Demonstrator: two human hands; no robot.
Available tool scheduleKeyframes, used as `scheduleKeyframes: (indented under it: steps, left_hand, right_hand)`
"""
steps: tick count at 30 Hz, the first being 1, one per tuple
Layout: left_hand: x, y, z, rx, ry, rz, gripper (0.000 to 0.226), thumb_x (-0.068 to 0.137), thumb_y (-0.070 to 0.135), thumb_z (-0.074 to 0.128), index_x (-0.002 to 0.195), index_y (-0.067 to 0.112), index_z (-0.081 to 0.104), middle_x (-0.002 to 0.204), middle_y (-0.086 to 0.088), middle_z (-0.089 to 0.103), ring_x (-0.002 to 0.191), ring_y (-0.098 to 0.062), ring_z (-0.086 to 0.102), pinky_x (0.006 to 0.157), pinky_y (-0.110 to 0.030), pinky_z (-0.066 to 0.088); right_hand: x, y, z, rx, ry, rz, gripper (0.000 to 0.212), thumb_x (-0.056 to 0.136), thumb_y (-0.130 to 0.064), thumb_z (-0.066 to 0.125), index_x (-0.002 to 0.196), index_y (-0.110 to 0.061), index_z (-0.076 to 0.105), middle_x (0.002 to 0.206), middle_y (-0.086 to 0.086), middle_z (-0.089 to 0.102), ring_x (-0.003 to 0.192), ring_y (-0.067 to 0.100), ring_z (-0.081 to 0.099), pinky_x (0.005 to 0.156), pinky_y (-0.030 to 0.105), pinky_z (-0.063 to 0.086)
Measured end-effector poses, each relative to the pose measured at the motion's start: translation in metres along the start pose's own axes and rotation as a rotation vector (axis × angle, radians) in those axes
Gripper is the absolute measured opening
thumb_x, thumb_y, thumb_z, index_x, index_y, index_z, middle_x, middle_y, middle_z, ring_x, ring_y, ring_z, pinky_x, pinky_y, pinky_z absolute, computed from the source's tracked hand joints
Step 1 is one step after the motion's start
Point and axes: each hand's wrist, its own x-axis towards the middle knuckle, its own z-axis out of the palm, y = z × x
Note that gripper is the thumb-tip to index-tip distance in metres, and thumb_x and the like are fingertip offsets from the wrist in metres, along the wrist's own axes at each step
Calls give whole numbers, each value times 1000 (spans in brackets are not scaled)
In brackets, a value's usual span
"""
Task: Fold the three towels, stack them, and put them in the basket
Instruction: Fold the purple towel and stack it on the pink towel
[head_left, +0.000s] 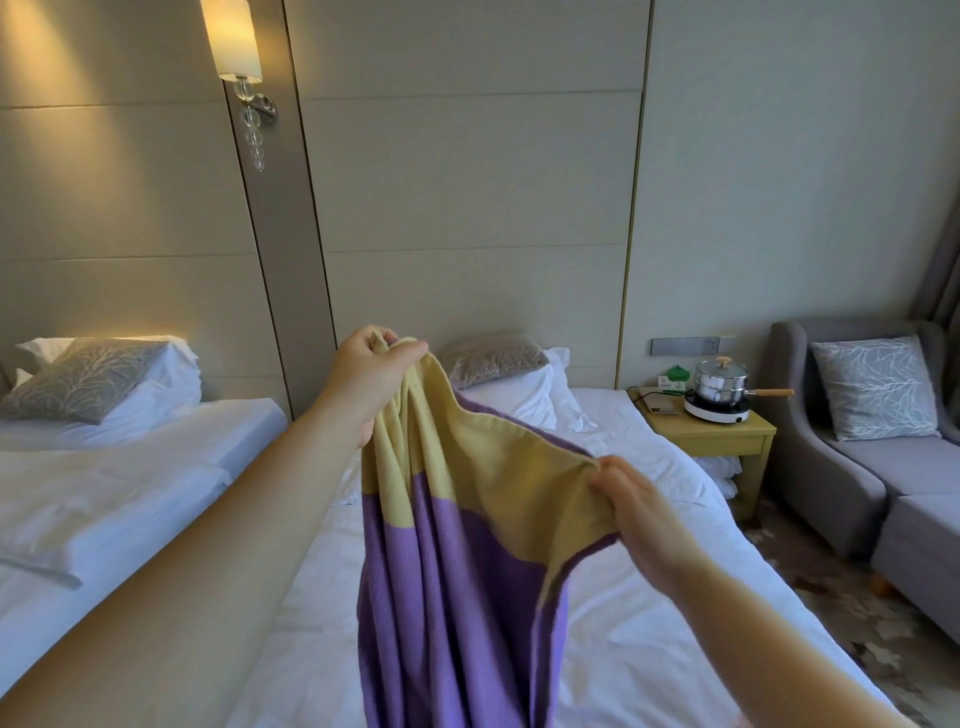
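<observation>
The purple and yellow towel (457, 571) is held up over the bed (675, 649). Its top corner is pinched by the left hand (371, 376), held higher. The yellow edge is pinched by the right hand (641, 512), lower down. The towel hangs long-ways below the fingers. For a fold, the edge should likely be pulled level between both pinches.

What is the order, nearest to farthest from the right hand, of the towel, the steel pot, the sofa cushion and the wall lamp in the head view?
1. towel: pinched at its yellow edge by the right hand.
2. steel pot: on the side table, beyond and rightward.
3. sofa cushion: farther right, on the sofa.
4. wall lamp: high on the wall, far left.
</observation>
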Motion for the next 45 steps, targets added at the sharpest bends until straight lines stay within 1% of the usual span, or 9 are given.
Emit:
scheduleKeyframes:
  steps: [4, 12, 18, 24, 30, 37, 39, 42, 45]
  left_hand:
    - [-1, -31, -10, 198, -35, -14, 29, 81, 24, 72, 73, 21, 44, 71, 0, 42, 66, -18, 40, 58, -29, 32]
    - [0, -89, -51, 296, 49, -111, 26, 83, 27, 72, 86, 11, 52, 84, -6, 50, 78, -21, 48, 68, -31, 36]
    - [9, -68, -46, 306, 167, 13, 23, 88, 25, 67, 82, 12, 49, 71, 1, 42, 63, -16, 39, 55, -27, 30]
    - [33, 3, -36, 192, 313, 296, 21, 87, 25, 68, 89, 13, 51, 69, 5, 39, 60, -9, 37, 50, -13, 30]
    - [30, -16, -24, 388, 87, 42, 39, 87, 39, 66, 106, 10, 48, 92, -3, 52, 90, -26, 53, 64, -26, 37]
    - [-9, -97, -17, 579, -282, -416, 75, 92, 49, 53, 147, 4, 28, 148, -13, 37, 129, -30, 43, 100, -34, 41]
    - [-19, -89, -10, 413, -338, -476, 66, 93, 38, 56, 142, 1, 31, 139, -18, 44, 122, -31, 50, 83, -28, 42]
    - [-34, -65, 0, -28, -397, -502, 8, 94, 9, 43, 93, 7, 51, 78, -10, 46, 62, -17, 52, 56, -24, 39]
    - [-43, -52, 7, -278, -382, -426, 18, 91, -3, 34, 83, 11, 42, 78, -8, 43, 68, -18, 45, 64, -30, 40]
  right_hand:
    - [14, -34, -11, -299, 105, -111, 18, 96, -19, 39, 91, -14, 55, 75, -4, 50, 66, 6, 48, 54, 14, 36]
    - [40, -91, -62, -900, -108, -285, 13, 97, -24, 48, 88, -26, 57, 85, 0, 63, 78, 17, 58, 67, 27, 45]
    - [55, -111, -60, -884, -105, -314, 24, 92, -2, 45, 91, -25, 54, 86, -4, 67, 73, 15, 61, 57, 20, 44]
    - [74, -174, -59, -853, 272, -595, 26, 91, 4, 35, 97, -20, 44, 78, -5, 53, 67, 11, 52, 49, 21, 38]
    - [67, -131, -47, -1010, -40, -172, 33, 87, 2, 42, 106, -25, 40, 73, 8, 51, 60, 19, 47, 52, 31, 42]
    - [28, -56, -18, -496, -330, 251, 44, 84, 6, 39, 66, -17, 71, 72, 5, 67, 60, 10, 64, 68, 22, 57]
    - [23, -51, -8, -301, -353, 282, 39, 85, 8, 41, 69, -8, 73, 77, 10, 71, 68, 14, 70, 67, 23, 58]
    - [19, -51, 1, 36, -358, 333, 39, 83, 13, 34, 82, 5, 71, 85, 22, 72, 81, 26, 73, 64, 24, 57]
    - [13, -51, 4, 174, -513, 286, 41, 83, 19, 31, 99, 7, 67, 97, 23, 71, 95, 30, 70, 76, 28, 58]
